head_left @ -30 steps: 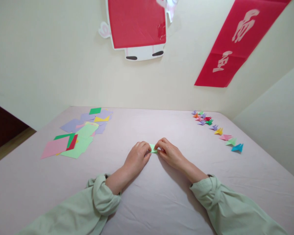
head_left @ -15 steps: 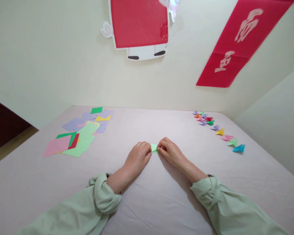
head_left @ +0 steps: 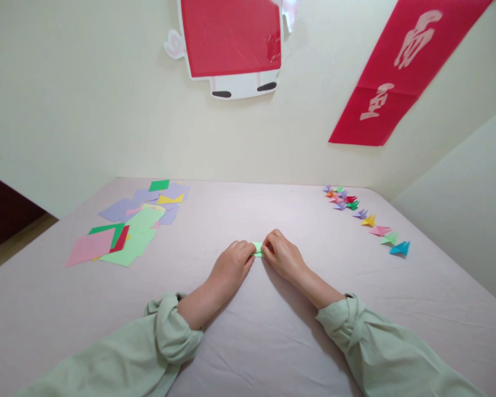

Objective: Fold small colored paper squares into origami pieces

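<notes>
A small piece of light green folded paper (head_left: 258, 250) lies on the pale cloth in the middle of the head view. My left hand (head_left: 234, 264) is closed on its left end, thumb and fingers pressed together there. On the right end my right hand (head_left: 284, 256) pinches the paper between thumb and fingers. Both hands rest low, close to the surface, with only the middle of the paper showing between them. The fingertips partly hide its folds.
Loose coloured paper sheets (head_left: 134, 242) overlap at the left. A row of small folded paper figures, ending in a blue one (head_left: 400, 248), runs along the right. Behind the cloth-covered surface (head_left: 248, 336) rises a wall with a red banner (head_left: 380, 94) and a red-and-white cut-out (head_left: 231, 41).
The view has shifted slightly. Both hands stay on the green paper, and my right fingers have moved a little closer to my left, with less of the paper showing between them.
</notes>
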Motion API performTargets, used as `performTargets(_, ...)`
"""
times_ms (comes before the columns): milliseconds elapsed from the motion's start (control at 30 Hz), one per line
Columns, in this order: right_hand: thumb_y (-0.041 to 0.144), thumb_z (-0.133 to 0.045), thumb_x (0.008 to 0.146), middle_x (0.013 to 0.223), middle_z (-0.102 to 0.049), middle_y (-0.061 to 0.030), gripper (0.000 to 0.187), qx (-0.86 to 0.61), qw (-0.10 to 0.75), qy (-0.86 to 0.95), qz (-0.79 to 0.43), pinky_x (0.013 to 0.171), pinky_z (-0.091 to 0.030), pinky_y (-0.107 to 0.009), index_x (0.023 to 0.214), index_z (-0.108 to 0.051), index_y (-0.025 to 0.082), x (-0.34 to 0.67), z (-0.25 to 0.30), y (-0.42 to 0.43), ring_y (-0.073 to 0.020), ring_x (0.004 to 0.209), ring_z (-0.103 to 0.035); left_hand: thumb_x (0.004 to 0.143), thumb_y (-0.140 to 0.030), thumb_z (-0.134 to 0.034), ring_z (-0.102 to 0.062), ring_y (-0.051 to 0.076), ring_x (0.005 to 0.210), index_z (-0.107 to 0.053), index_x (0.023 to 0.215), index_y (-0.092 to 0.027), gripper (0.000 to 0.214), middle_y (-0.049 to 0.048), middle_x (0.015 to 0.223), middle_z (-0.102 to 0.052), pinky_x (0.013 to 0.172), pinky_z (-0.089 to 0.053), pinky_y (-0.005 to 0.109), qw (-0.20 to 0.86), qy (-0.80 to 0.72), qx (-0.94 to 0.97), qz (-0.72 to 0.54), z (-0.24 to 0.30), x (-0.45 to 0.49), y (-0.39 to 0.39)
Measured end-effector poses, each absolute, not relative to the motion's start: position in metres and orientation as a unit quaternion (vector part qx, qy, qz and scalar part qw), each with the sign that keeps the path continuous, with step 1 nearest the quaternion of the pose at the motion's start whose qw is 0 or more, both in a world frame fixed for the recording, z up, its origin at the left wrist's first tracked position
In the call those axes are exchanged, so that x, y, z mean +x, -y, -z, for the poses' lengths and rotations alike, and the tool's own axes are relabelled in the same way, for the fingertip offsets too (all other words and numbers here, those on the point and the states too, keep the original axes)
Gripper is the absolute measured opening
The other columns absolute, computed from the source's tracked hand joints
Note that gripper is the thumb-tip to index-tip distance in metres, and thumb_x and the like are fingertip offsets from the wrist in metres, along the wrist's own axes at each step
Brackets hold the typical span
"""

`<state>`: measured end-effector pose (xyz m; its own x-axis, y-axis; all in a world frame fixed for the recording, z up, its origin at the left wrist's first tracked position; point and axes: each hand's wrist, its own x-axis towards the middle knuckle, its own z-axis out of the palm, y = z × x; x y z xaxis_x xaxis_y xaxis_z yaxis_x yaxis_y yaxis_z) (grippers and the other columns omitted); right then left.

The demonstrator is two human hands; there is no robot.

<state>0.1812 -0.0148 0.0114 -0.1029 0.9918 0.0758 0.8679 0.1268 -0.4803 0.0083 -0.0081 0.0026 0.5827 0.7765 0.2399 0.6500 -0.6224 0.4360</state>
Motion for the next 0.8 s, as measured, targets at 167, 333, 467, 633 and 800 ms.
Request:
performTargets(167,0.018,-0.05,0.09,0.094,-0.056,-0.0016,0.009,-0.651,0.175,0.725,-0.141,0.067,-0.037,-0.023,0.083,-0.056,0.019,0.179,-0.01,0.014,-0.0117,0.075,-0.055,0.093,-0.015,-0.049,-0.056,0.02,0.097,-0.062,0.104,-0.017,0.017,0.0065,0.101,-0.062,0.089,-0.048,0.034,0.116,-0.406,0.893,-0.158,0.001,0.009,0.017)
performTargets(333,0.019,-0.05,0.09,0.096,-0.056,-0.0022,0.009,-0.655,0.16,0.727,-0.125,0.065,-0.036,-0.023,0.084,-0.056,0.019,0.179,-0.009,0.013,-0.0114,0.073,-0.056,0.093,-0.013,-0.047,-0.056,0.022,0.1,-0.059,0.113,-0.014,0.023,0.0098,0.105,-0.061,0.091,-0.049,0.037,0.078,-0.409,0.9,-0.131,0.004,0.009,0.024)
performTargets(467,0.02,-0.049,0.091,0.098,-0.057,-0.0027,0.008,-0.661,0.15,0.727,-0.11,0.064,-0.035,-0.024,0.086,-0.056,0.019,0.177,-0.007,0.013,-0.0117,0.073,-0.056,0.094,-0.013,-0.045,-0.056,0.022,0.099,-0.058,0.114,-0.012,0.024,0.0108,0.104,-0.061,0.09,-0.05,0.038,0.06,-0.409,0.902,-0.121,0.006,0.009,0.027)
performTargets(633,0.021,-0.048,0.091,0.099,-0.058,-0.0038,0.009,-0.672,0.127,0.724,-0.092,0.064,-0.036,-0.025,0.088,-0.056,0.019,0.174,-0.008,0.014,-0.0131,0.075,-0.058,0.093,-0.012,-0.044,-0.055,0.022,0.1,-0.056,0.115,-0.012,0.025,0.0118,0.106,-0.059,0.091,-0.049,0.039,0.043,-0.412,0.903,-0.116,0.009,0.009,0.03)
performTargets(800,0.022,-0.047,0.092,0.101,-0.058,-0.0044,0.01,-0.676,0.109,0.724,-0.082,0.062,-0.036,-0.026,0.09,-0.057,0.019,0.172,-0.009,0.014,-0.0135,0.074,-0.059,0.092,-0.009,-0.043,-0.054,0.023,0.099,-0.054,0.117,-0.013,0.028,0.0111,0.106,-0.059,0.09,-0.049,0.039,0.04,-0.418,0.903,-0.092,0.005,0.011,0.031)
